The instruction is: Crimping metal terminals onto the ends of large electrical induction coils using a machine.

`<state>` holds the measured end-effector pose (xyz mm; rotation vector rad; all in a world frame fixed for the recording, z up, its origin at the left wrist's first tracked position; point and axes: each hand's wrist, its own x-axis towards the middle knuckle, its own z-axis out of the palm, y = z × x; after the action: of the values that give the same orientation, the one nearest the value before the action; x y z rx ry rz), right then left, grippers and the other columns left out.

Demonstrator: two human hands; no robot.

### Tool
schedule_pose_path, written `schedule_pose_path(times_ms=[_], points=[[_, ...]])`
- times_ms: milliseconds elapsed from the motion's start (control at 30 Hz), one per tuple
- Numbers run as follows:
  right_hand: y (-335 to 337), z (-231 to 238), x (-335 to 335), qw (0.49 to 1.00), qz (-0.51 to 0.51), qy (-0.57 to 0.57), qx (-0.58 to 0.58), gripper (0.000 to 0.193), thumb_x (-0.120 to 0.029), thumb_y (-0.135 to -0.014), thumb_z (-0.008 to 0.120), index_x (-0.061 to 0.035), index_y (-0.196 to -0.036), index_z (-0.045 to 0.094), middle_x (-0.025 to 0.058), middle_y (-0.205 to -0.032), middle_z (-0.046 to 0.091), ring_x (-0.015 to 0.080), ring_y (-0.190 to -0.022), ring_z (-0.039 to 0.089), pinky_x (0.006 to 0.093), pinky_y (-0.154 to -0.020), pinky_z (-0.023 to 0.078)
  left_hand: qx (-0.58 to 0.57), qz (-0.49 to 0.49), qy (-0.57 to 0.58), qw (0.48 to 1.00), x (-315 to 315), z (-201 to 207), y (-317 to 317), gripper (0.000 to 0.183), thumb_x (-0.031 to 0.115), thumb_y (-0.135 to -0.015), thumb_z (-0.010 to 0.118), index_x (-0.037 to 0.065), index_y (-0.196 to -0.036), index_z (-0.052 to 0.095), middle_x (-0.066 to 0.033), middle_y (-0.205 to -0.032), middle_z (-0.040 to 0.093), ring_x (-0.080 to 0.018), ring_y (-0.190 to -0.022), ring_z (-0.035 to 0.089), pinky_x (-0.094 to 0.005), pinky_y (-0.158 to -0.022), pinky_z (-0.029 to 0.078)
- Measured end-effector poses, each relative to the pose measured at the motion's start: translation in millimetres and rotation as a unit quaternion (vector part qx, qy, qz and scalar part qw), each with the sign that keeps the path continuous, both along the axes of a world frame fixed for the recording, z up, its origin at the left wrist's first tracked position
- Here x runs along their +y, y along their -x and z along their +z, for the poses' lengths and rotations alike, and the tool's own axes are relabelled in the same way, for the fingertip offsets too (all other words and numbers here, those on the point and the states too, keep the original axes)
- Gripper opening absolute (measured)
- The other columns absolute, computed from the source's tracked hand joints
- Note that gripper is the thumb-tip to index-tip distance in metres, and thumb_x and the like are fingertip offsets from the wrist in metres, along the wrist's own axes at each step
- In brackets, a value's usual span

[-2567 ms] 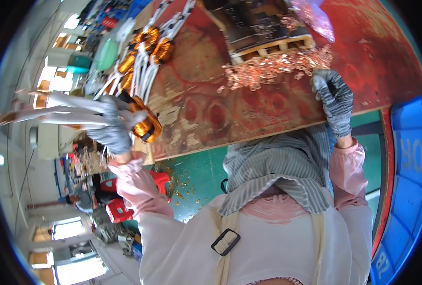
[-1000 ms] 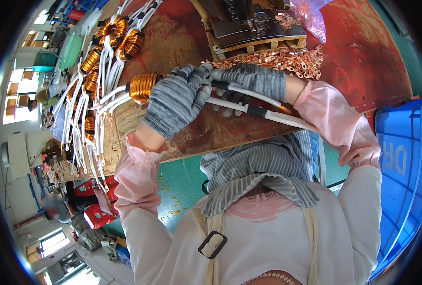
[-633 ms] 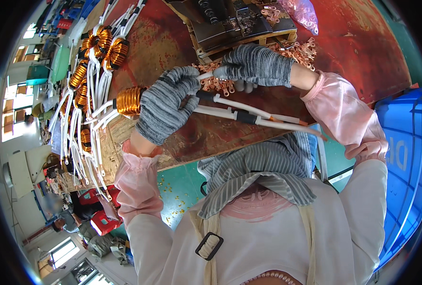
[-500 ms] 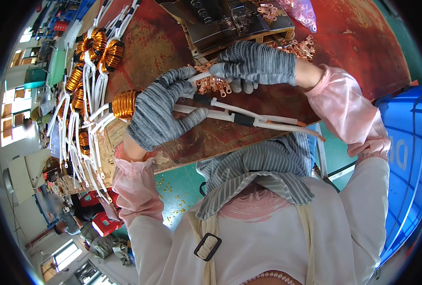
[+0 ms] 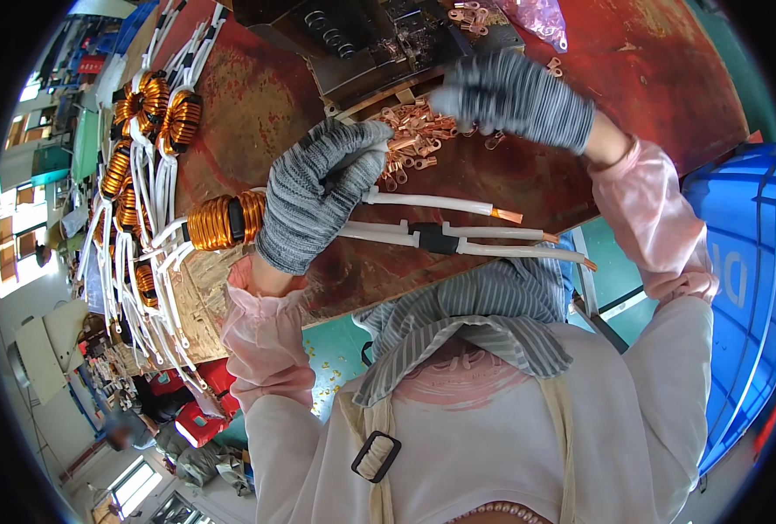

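My left hand [image 5: 318, 194], in a grey striped knit glove, is closed around the white leads [image 5: 375, 231] of a copper-wound coil [image 5: 226, 221]. The coil sits just left of that hand. Several leads stick out to the right, with bare copper strands [image 5: 508, 215] at their ends and a black sleeve [image 5: 438, 237] around part of them. My right hand [image 5: 519, 100], gloved alike, is above the right side of a heap of copper cable lugs [image 5: 414, 131]. Its fingers are blurred and partly turned from view, so whether they hold a lug is unclear.
Behind the lugs stands a dark metal machine [image 5: 379, 52] on a wooden base. A clear pink bag of lugs [image 5: 541, 22] lies beside it. More coils with white leads [image 5: 143, 100] crowd the table's left side. A blue bin [image 5: 737, 288] is at the right.
My right hand has let go of the white lead near my left fingers and moved right, over the lugs. The leads now lie more spread apart, while my left hand stays on them.
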<state>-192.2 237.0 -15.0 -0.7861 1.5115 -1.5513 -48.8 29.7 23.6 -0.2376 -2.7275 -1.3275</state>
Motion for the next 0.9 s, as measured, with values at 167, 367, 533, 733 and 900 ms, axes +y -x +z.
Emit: schedule_pose_path(times_ms=[167, 367, 533, 733, 900], points=[[-31, -22, -14, 0.759, 0.047, -0.034, 0.649, 0.017, -0.015, -0.077, 0.053, -0.0096, -0.091, 0.060, 0.0072, -0.085, 0.058, 0.0261, -0.081, 0.058, 0.0335, -0.064, 0.049, 0.030, 0.025, 0.086, 0.996, 6, -1, 6, 0.017, 0.010, -0.078, 0.060, 0.008, -0.095, 0.062, -0.0102, -0.079, 0.060, -0.0252, -0.066, 0.058, -0.0285, -0.059, 0.047], [-39, -15, -9, 0.716, 0.095, -0.140, 0.677, 0.017, -0.015, -0.075, 0.052, -0.0102, -0.089, 0.060, 0.0061, -0.087, 0.057, 0.0235, -0.085, 0.058, 0.0336, -0.061, 0.050, 0.175, 0.025, 0.221, 0.959, 11, -13, 18, 0.016, 0.015, -0.080, 0.057, 0.010, -0.095, 0.060, -0.0113, -0.079, 0.060, -0.0297, -0.069, 0.058, -0.0355, -0.060, 0.048], [-30, -31, 9, 0.779, 0.048, -0.036, 0.624, 0.025, -0.016, -0.074, 0.056, -0.0139, -0.099, 0.060, 0.0040, -0.088, 0.056, 0.0218, -0.086, 0.057, 0.0334, -0.064, 0.049, 0.136, 0.004, 0.204, 0.969, 17, -11, 15, 0.020, 0.016, -0.077, 0.061, 0.017, -0.097, 0.063, -0.0075, -0.069, 0.057, -0.0247, -0.056, 0.052, -0.0339, -0.054, 0.045], [-24, -28, -2, 0.728, 0.109, -0.033, 0.676, 0.028, -0.018, -0.079, 0.049, -0.0206, -0.105, 0.059, 0.0053, -0.085, 0.054, 0.0207, -0.081, 0.056, 0.0313, -0.063, 0.048, 0.146, -0.041, 0.150, 0.977, 9, -12, 18, 0.029, 0.017, -0.077, 0.062, 0.017, -0.105, 0.061, -0.0067, -0.072, 0.058, -0.0218, -0.058, 0.054, -0.0305, -0.055, 0.045], [-23, -30, -5, 0.686, 0.124, -0.055, 0.715, 0.023, -0.018, -0.081, 0.048, -0.0109, -0.099, 0.059, 0.0075, -0.094, 0.056, 0.0233, -0.085, 0.057, 0.0326, -0.071, 0.048, -0.006, 0.017, 0.000, 1.000, 15, 0, 13, 0.028, 0.012, -0.078, 0.061, 0.011, -0.106, 0.059, -0.0091, -0.083, 0.062, -0.0210, -0.070, 0.061, -0.0288, -0.066, 0.049]])
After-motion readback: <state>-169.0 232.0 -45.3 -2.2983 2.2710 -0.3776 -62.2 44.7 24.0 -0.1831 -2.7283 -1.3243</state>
